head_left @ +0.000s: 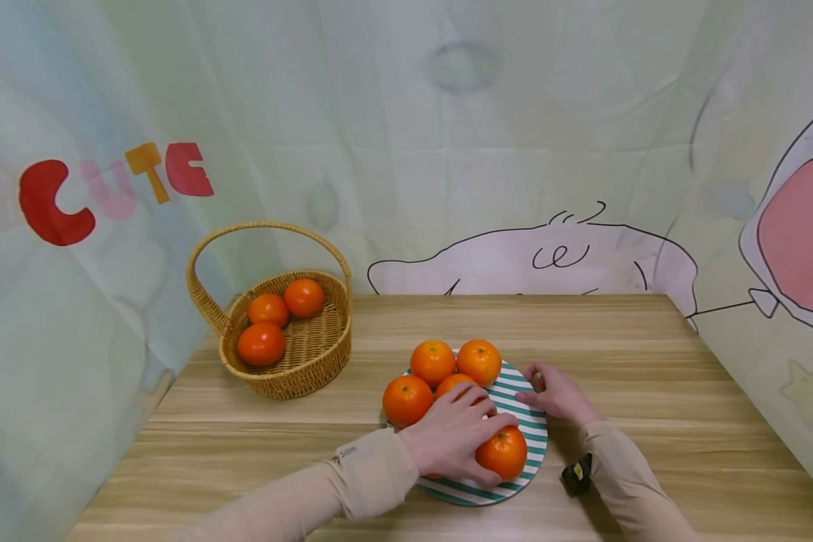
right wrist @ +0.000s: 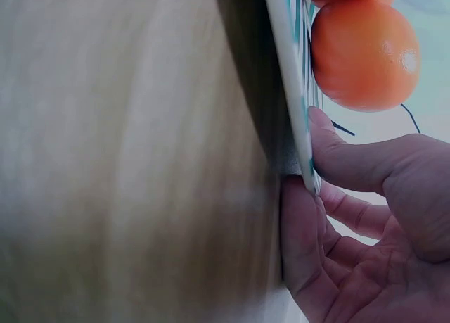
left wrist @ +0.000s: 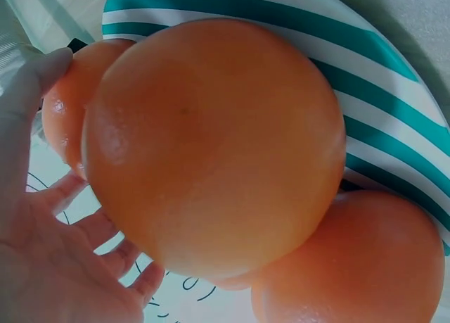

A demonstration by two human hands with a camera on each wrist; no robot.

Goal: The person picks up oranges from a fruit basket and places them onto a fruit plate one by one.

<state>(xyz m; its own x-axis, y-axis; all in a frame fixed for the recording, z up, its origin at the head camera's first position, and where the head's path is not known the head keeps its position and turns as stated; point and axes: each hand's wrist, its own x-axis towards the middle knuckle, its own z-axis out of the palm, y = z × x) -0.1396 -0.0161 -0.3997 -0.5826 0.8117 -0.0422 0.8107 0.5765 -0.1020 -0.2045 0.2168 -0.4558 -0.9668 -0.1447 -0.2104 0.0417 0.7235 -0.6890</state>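
My left hand (head_left: 450,433) reaches over a round plate (head_left: 535,429) with green and white stripes. Its thumb and fingers are around an orange (head_left: 501,453) at the plate's front right; the left wrist view shows that orange (left wrist: 74,91) partly hidden behind a larger-looking orange (left wrist: 211,147). Several more oranges (head_left: 408,401) sit on the plate, some partly covered by the hand. At the plate's right edge, my right hand (head_left: 558,393) pinches the rim (right wrist: 299,105), thumb on top and fingers beneath, as the right wrist view shows.
A wicker basket (head_left: 318,369) with a tall arched handle stands at the table's back left. Inside it lie three redder orange fruits (head_left: 261,344). The wooden table (head_left: 616,324) meets a printed cloth (head_left: 406,173) at the back.
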